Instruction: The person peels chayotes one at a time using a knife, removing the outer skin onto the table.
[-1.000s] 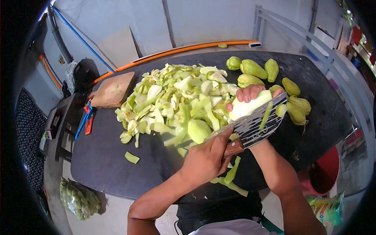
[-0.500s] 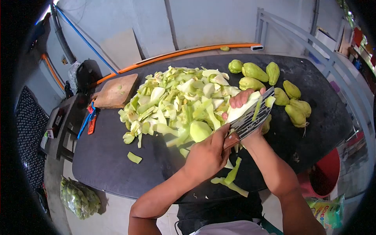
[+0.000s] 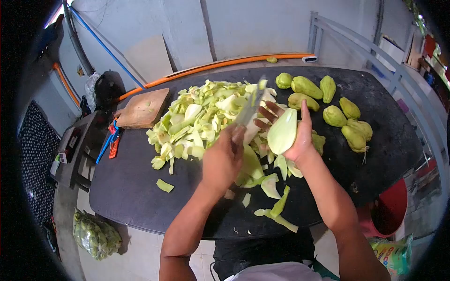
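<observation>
Your left hand (image 3: 222, 157) has its grip closed round the handle of a broad-bladed knife (image 3: 250, 107), raised over the near right part of the heap of peelings; the blade is blurred, so its markings cannot be read. Your right hand (image 3: 300, 140) is turned palm up, and its grip cradles the peeled chayote (image 3: 282, 132), pale and smooth, with your thumb upright on its right side and your fingers spread to its left. The knife and the peeled chayote are apart.

The heap of peelings (image 3: 197, 119) covers the middle of the dark counter (image 3: 131, 192). A large pale green piece (image 3: 250, 169) lies just beside your left hand, and a forked strip of peel (image 3: 280, 201) lies nearer you. A small scrap (image 3: 164, 185) sits by itself on the left.

Beyond your right hand, to the right, is a loose group of unpeeled chayotes (image 3: 306, 87); 1 more green chayote (image 3: 318, 142) shows partly behind that hand. On your far left, a wooden board (image 3: 143, 108) rests by the counter's edge, with red and blue tools (image 3: 114, 140) just beside it. A red bin (image 3: 386, 210) stands below the counter on your right.
</observation>
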Demonstrator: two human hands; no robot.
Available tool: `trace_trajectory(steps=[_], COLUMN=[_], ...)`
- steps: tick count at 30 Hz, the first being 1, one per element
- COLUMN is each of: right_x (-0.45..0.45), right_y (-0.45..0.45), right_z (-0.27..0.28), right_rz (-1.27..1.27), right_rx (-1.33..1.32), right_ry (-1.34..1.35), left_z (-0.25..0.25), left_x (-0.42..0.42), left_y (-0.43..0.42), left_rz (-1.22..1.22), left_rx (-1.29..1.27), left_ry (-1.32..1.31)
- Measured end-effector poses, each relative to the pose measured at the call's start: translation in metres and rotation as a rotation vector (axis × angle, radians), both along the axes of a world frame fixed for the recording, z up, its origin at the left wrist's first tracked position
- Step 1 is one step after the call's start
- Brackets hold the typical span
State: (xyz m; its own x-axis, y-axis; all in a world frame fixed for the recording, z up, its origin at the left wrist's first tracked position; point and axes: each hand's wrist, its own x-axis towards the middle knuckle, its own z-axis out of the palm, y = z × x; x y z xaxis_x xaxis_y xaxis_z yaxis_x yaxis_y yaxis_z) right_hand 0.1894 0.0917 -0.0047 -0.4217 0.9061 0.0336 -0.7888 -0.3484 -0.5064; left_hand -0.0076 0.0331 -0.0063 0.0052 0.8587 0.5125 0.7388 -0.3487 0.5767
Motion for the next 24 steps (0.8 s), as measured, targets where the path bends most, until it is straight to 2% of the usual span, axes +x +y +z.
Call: trace_trajectory(steps=[1, 2, 5, 7, 8, 9, 10, 11, 13, 14, 15, 16, 17, 18, 19, 20, 21, 23, 24], right_x=[0.002, 0.007, 0.045, 0.080, 0.105, 0.134, 0.168, 0.204, 0.277, 0.310, 0.349, 0.383, 0.426, 0.469, 0.501, 0.484, 0.497, 0.502, 0.505], right_y=[0.000, -0.002, 0.003, -0.033, -0.057, -0.083, -0.107, -0.135, -0.191, -0.215, -0.235, -0.253, -0.269, -0.286, -0.288, -0.299, -0.308, -0.315, -0.316], right_z=[0.006, 0.012, 0.017, 0.054, 0.069, 0.080, 0.082, 0.080, 0.056, 0.037, 0.007, -0.028, -0.081, -0.141, -0.198, -0.204, -0.234, -0.258, -0.267], right_rz=[0.026, 0.010, 0.069, -0.184, -0.281, -0.388, -0.620, -0.850, -1.343, -1.599, -1.772, -1.861, -1.960, -1.972, -2.133, -2.137, -2.133, -2.036, -2.085], right_rx=[0.038, 0.013, 0.233, 0.285, 0.328, 0.366, 0.455, 0.530, 0.575, 0.457, 0.327, 0.112, -0.124, -0.277, -0.302, -0.614, -0.781, -0.754, -0.865], right_ry=[0.019, 0.007, 0.205, 0.109, 0.106, 0.093, 0.006, -0.102, -0.331, -0.451, -0.449, -0.354, -0.354, -0.338, -0.387, -0.408, -0.537, -0.446, -0.712], left_z=[0.001, -0.006, -0.003, -0.015, -0.033, -0.033, -0.034, -0.043, -0.066, -0.044, -0.051, -0.041, -0.031, -0.032, -0.034, -0.039, -0.038, -0.041, -0.043], left_x=[-0.002, -0.007, -0.010, -0.020, -0.037, -0.035, -0.032, -0.052, -0.072, -0.054, -0.060, -0.042, -0.040, -0.039, -0.044, -0.049, -0.044, -0.042, -0.043], left_y=[0.002, 0.007, 0.004, 0.014, 0.032, 0.031, 0.030, 0.036, 0.060, 0.045, 0.053, 0.044, 0.036, 0.037, 0.042, 0.047, 0.046, 0.050, 0.054], left_rz=[0.010, -0.001, 0.058, 0.015, -0.102, -0.100, -0.098, -0.111, -0.235, -0.186, -0.273, -0.179, -0.152, -0.123, -0.089, -0.105, -0.107, -0.091, -0.123], left_rx=[0.006, 0.138, 0.101, 0.154, 0.312, 0.345, 0.378, 0.178, 0.268, 0.246, 0.302, 0.311, 0.257, 0.254, 0.254, 0.214, 0.244, 0.218, 0.249], left_ry=[-0.048, -0.024, -0.042, -0.035, -0.105, -0.104, -0.103, -0.148, -0.313, -0.236, -0.341, -0.400, -0.235, -0.188, -0.135, -0.177, -0.162, -0.240, -0.199])
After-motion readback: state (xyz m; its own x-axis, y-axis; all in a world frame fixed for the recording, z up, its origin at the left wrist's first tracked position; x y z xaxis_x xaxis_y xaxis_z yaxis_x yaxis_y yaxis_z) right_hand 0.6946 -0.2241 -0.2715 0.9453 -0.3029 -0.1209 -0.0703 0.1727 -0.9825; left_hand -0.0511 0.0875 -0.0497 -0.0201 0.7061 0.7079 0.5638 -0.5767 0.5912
